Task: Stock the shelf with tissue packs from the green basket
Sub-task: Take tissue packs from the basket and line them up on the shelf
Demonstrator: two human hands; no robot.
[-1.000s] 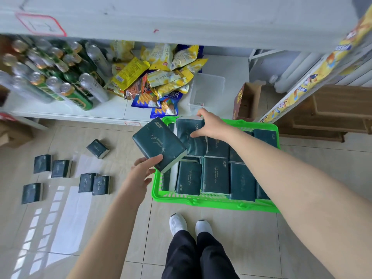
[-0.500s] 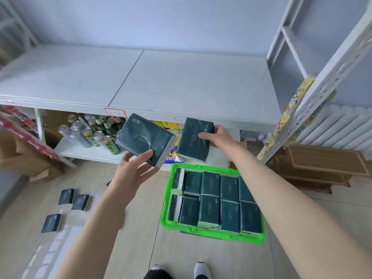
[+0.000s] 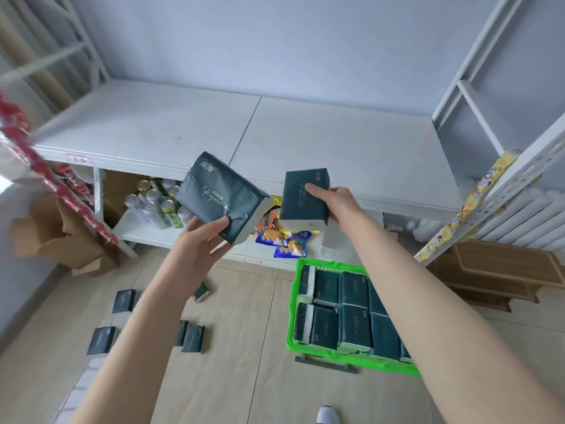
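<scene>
In front of the shelf [image 3: 321, 142]: two tissue packs were held up side by side, apart from each other, just before its front lip.
Left hand [image 3: 198, 240]: the thumb lay across the near corner of the left pack [image 3: 220, 195] and the fingers curled beneath, gripping it; the pack sat tilted.
Right hand [image 3: 333, 203]: it pinched the right pack [image 3: 304, 197], thumb on the front face, fingers behind; the pack stood nearly upright.
Pack material: soft rectangular blocks in dark green crinkled film with pale script; white ends showed.
Green basket [image 3: 298, 301]: bright plastic with a slotted wall, on the floor at lower right, filled with more packs [image 3: 351, 313] standing in rows.
Shelf top: matte white panels with a seam down the middle and a rounded front lip; the wide flat surface ran back to the wall.
Lower shelf: metal cans [image 3: 153, 203] at left, glossy snack bags [image 3: 284, 237] at centre.
Floor [image 3: 244, 316]: pale tiles; loose packs [image 3: 192, 338] lay at left, well apart from the basket.
</scene>
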